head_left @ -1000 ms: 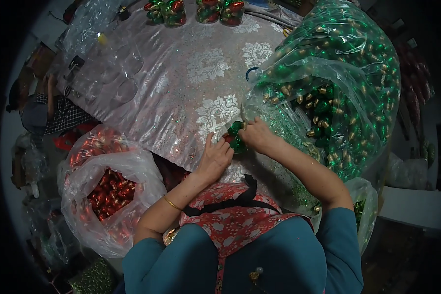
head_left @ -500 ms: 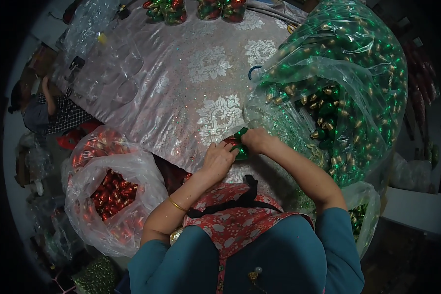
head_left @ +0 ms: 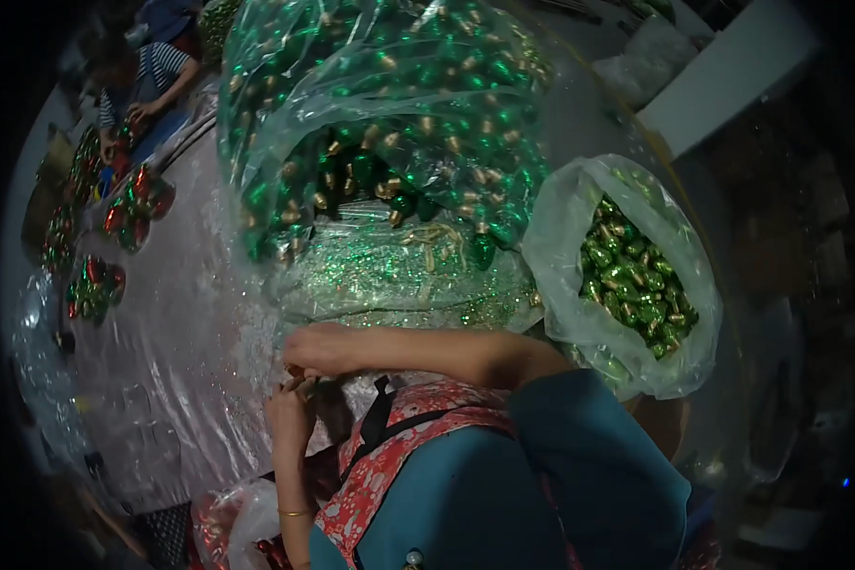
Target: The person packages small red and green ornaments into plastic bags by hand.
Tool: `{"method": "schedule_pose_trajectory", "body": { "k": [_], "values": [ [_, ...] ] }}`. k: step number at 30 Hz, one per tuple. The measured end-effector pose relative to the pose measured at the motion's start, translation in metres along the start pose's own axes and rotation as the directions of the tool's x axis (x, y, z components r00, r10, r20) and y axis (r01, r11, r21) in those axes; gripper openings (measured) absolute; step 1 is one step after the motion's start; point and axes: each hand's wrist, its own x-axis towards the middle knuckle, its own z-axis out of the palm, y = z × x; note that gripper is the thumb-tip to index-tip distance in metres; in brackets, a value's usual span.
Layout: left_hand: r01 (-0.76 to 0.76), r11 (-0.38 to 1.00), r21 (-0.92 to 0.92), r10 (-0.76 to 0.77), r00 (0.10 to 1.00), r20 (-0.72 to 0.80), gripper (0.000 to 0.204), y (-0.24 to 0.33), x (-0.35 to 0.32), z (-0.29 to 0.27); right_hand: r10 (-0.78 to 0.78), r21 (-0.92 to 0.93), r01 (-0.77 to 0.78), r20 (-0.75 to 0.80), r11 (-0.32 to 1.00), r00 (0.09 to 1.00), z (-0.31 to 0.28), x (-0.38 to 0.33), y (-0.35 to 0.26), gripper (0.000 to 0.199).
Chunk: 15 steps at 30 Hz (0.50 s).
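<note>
My left hand (head_left: 290, 413) and my right hand (head_left: 325, 349) meet at the table edge in front of my apron. Both have their fingers closed together on something small and mostly hidden, with a bit of dark red and green showing between them. Just beyond my right forearm lies a big clear bag (head_left: 266, 114) of shiny green bulb-shaped ornaments with gold caps. Its open mouth faces me, and several green ornaments (head_left: 363, 171) show inside. Green glitter and a tangle of pale string (head_left: 432, 242) lie on the plastic at its front.
On the right stands an open bag (head_left: 560, 237) of lighter green ornaments. A bag of red ornaments (head_left: 247, 522) is at the lower left. Clear packs of red and green ornaments (head_left: 138, 207) stand on the cloth-covered table (head_left: 152, 380). Another person (head_left: 152, 85) works at the far left.
My view has swung to the right, bringing the lighter green bag fully into sight. The red and green ornaments seen between my hands before are now mostly covered by my fingers.
</note>
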Motion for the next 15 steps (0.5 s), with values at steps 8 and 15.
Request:
{"method": "schedule_pose_trajectory", "body": {
  "k": [8,15],
  "values": [
    [-0.001,0.999,-0.049,0.000,1.000,-0.011,0.041,-0.010,-0.003,0.002,0.605,0.283,-0.829,-0.792,0.483,0.082,-0.094,-0.339,0.136,0.013],
    [0.041,0.999,0.006,-0.041,0.999,0.034,0.040,-0.012,-0.014,0.006,0.866,-0.367,-0.908,-0.500,-0.205,0.007,-0.022,-0.494,0.208,0.036]
  ]
}}
